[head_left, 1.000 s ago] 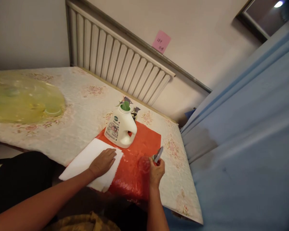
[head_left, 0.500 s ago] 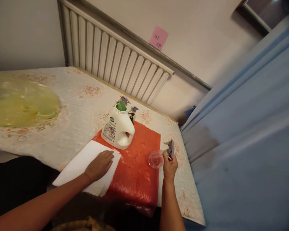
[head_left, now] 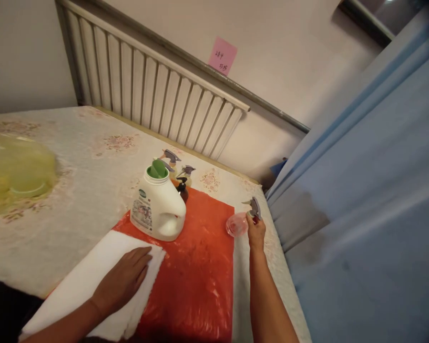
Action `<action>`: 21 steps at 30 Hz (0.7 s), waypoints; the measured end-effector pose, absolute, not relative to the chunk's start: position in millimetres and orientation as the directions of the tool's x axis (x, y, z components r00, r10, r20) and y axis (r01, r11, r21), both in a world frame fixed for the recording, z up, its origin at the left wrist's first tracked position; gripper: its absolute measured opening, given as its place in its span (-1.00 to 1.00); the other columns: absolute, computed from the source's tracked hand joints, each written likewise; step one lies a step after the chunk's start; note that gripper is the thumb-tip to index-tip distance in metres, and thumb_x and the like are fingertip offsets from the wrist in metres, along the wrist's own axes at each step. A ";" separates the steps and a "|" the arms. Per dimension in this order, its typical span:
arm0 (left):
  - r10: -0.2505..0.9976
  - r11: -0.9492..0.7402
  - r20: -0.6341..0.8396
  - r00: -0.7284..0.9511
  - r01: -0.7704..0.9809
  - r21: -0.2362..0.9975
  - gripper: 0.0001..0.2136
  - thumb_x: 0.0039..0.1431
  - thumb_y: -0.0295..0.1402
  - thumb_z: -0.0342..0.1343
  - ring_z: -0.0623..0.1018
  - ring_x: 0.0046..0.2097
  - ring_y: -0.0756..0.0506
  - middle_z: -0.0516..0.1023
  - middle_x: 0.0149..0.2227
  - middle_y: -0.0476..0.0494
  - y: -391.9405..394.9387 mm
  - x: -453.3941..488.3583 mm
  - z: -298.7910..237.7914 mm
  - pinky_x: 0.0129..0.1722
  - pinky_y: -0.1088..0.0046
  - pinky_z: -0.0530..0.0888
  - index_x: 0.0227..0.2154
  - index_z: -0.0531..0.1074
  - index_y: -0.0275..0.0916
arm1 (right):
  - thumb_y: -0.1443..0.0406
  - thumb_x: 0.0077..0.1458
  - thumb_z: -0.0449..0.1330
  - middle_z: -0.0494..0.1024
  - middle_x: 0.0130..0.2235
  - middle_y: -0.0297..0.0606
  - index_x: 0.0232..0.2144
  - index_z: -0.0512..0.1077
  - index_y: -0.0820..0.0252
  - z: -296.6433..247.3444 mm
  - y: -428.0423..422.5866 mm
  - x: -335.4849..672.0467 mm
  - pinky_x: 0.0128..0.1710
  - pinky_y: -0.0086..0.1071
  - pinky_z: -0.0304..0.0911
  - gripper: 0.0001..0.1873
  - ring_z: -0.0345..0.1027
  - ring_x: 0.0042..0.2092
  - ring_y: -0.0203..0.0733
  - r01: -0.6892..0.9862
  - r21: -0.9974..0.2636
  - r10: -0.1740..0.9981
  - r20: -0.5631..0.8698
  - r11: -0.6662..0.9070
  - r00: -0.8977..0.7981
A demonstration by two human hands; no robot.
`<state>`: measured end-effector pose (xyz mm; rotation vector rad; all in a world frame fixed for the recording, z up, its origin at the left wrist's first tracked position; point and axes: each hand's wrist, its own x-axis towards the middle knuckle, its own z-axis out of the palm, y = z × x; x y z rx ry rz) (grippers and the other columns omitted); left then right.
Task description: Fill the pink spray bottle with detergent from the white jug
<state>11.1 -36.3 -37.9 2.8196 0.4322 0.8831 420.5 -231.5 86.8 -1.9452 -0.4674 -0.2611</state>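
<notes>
My left hand [head_left: 123, 276] lies flat, fingers stretched out, on a folded white cloth [head_left: 89, 271]. The cloth rests on the left part of a shiny red plastic sheet [head_left: 196, 267]. At the right, my right hand [head_left: 256, 232] grips a spray bottle [head_left: 237, 225] by its neck, below the grey trigger head. The bottle is clear and pinkish and tilts over, its base towards the left, near the red sheet's right edge. Between the hands and farther back stands a white detergent jug [head_left: 159, 209] with a green piece [head_left: 158, 168] in its mouth.
Behind the jug are other spray bottles [head_left: 187, 175] and a dark pump bottle [head_left: 182, 188], partly hidden. A yellow translucent bag [head_left: 17, 166] sits at the left on the floral tablecloth [head_left: 82, 166]. A radiator [head_left: 153, 90] lines the wall; a blue curtain [head_left: 364, 190] hangs at the right.
The view has shifted, so the jug and cloth appear lower and farther left. My right hand has moved slightly away with the spray bottle. My left hand stays on the cloth.
</notes>
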 end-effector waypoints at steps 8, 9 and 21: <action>0.313 -0.950 0.550 0.774 0.248 0.191 -0.71 0.25 -0.26 0.08 0.52 0.09 -0.22 0.53 0.10 -0.18 -34.1 7.2 -46.9 0.12 0.21 0.44 -0.01 0.49 -0.14 | -0.05 -0.08 0.17 0.61 -0.30 -0.13 -0.33 0.56 0.26 74.7 -182.5 471.0 -0.20 -0.27 0.28 -0.49 0.45 -0.25 -0.06 0.484 -0.810 0.269 0.410 -0.332 0.871; 0.317 -0.948 0.543 0.777 0.256 0.188 -0.71 0.24 -0.25 0.08 0.52 0.09 -0.22 0.53 0.11 -0.16 -33.9 6.7 -47.7 0.11 0.21 0.45 -0.01 0.49 -0.12 | -0.05 -0.08 0.17 0.61 -0.29 -0.14 -0.33 0.56 0.26 72.9 -177.6 475.6 -0.19 -0.27 0.28 -0.49 0.45 -0.25 -0.06 0.485 -0.809 0.268 0.412 -0.332 0.871; 0.334 -0.942 0.514 0.790 0.273 0.193 -0.69 0.20 -0.28 0.08 0.54 0.08 -0.24 0.53 0.12 -0.15 -35.3 4.2 -47.4 0.04 0.17 0.55 0.01 0.48 -0.05 | -0.03 -0.14 0.18 0.60 -0.31 -0.10 -0.32 0.56 0.31 57.5 -149.0 511.9 -0.17 -0.25 0.27 -0.48 0.43 -0.25 -0.05 0.467 -0.801 0.217 0.413 -0.375 0.884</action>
